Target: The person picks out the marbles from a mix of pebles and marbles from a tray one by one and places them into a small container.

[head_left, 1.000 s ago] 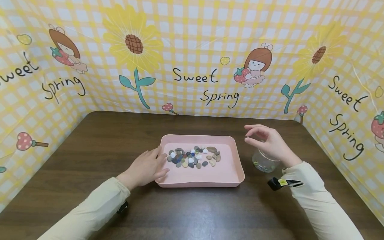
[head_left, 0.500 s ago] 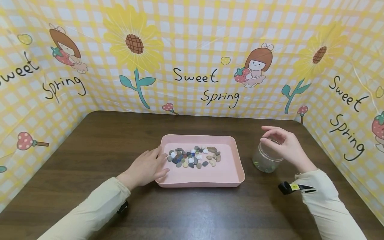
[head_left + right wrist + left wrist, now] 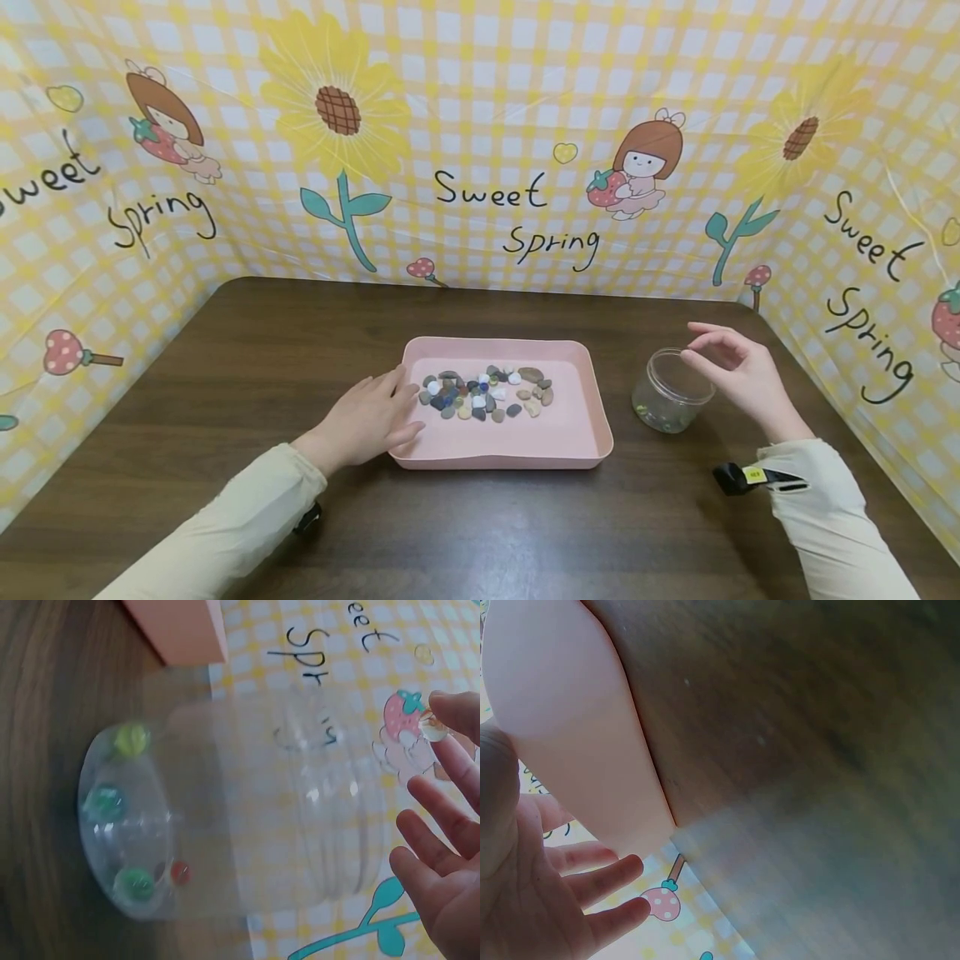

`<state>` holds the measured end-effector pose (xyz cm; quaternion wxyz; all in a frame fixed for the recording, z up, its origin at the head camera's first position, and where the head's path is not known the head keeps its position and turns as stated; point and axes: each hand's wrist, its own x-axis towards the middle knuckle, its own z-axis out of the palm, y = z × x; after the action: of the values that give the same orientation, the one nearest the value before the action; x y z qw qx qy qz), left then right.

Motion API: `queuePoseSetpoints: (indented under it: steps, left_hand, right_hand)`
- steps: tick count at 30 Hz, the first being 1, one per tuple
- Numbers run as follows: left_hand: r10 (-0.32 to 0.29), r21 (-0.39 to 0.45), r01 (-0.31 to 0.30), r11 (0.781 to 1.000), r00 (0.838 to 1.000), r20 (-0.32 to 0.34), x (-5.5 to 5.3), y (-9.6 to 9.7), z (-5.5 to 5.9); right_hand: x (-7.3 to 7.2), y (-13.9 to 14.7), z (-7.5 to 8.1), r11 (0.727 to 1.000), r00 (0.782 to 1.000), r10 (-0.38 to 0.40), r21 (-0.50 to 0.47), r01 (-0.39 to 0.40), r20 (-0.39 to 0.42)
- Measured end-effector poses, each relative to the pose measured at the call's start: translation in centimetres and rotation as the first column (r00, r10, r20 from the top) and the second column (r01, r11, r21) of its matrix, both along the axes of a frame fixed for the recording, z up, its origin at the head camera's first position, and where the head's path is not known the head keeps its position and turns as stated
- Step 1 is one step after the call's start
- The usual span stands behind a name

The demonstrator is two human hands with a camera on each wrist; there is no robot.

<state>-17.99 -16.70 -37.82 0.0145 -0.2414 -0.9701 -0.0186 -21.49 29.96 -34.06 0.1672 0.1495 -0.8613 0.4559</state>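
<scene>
My right hand (image 3: 742,379) pinches a clear glass marble (image 3: 433,726) between thumb and index finger, its other fingers spread loosely. It is at the right side of the mouth of a clear jar (image 3: 663,414), which stands upright on the table. At the jar's bottom lie a yellow-green marble (image 3: 132,739), two green marbles (image 3: 105,801) and a small red one (image 3: 180,871). My left hand (image 3: 363,421) rests at the left edge of a pink tray (image 3: 502,462), fingers fairly straight. Pebbles (image 3: 478,402) and a few blue marbles (image 3: 447,401) lie mixed in the tray.
The dark wooden table (image 3: 480,533) carries the tray in the middle and the jar to its right. A yellow checked cloth (image 3: 480,100) with printed flowers and lettering walls off the back and both sides.
My right hand has moved right, from the gap between tray and jar, across the jar's mouth to its right side. My left hand, the tray and the jar have stayed put.
</scene>
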Motion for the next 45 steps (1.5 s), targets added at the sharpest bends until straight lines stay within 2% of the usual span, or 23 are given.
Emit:
queuePoseSetpoints:
  steps: [10,14,23,37,45]
  left_hand:
    - [-0.001,0.010,0.001,1.000,1.000,0.001,0.1,0.0,0.1]
    - [-0.006,0.004,0.006,1.000,1.000,-0.014,0.0,0.0,-0.1]
    - [0.002,0.006,-0.002,1.000,1.000,0.003,0.0,-0.1,0.0]
    - [0.001,0.004,-0.001,1.000,1.000,0.006,0.0,0.1,0.1]
    - [-0.007,-0.004,0.007,1.000,1.000,-0.010,0.0,0.0,0.0]
  right_hand:
    - [-0.3,1.0,-1.3,0.996,0.994,-0.078,0.051,0.074,0.073]
    - [-0.5,1.3,-1.9,0.992,0.991,-0.095,0.087,0.087,0.094]
    - [-1.0,1.8,-2.5,0.982,0.985,-0.124,0.156,0.105,0.118]
    - [-1.0,1.8,-2.0,0.978,0.985,-0.143,0.166,0.125,0.101]
    - [-0.8,0.2,-0.1,0.979,0.992,-0.116,0.172,0.107,0.042]
